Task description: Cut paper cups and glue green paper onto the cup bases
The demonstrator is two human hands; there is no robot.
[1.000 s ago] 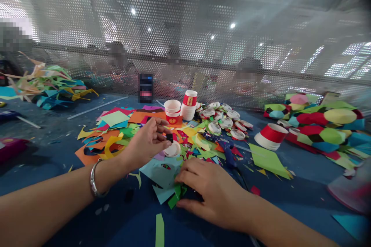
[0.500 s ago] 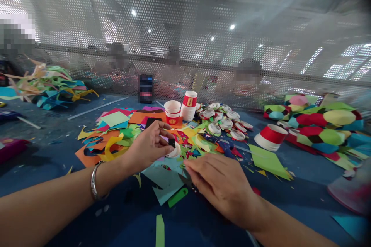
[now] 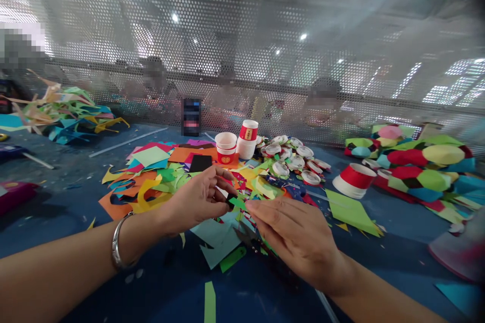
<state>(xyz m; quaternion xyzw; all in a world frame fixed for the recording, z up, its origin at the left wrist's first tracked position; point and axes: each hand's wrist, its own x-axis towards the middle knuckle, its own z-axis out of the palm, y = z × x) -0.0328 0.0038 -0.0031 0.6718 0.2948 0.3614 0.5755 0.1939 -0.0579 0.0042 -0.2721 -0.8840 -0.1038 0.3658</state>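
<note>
Perforated metal screening [image 3: 212, 30] stands behind the blue tabletop [image 3: 159, 287]. My left hand [image 3: 197, 197] pinches a small black paper piece [image 3: 229, 200]; just beside it, my right hand [image 3: 295, 237] pinches a green paper scrap [image 3: 238, 203] (touching or not, I can't tell), above the scissors [image 3: 248, 238].

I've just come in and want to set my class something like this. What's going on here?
A person is working at a blue table. The left hand pinches a small black piece, while the right hand holds a small green piece close to it; whether the two pieces touch is hard to tell. Scissors lie below the right hand, next to light blue paper. Paper cups stand beyond the hands, behind colourful scraps.
</note>
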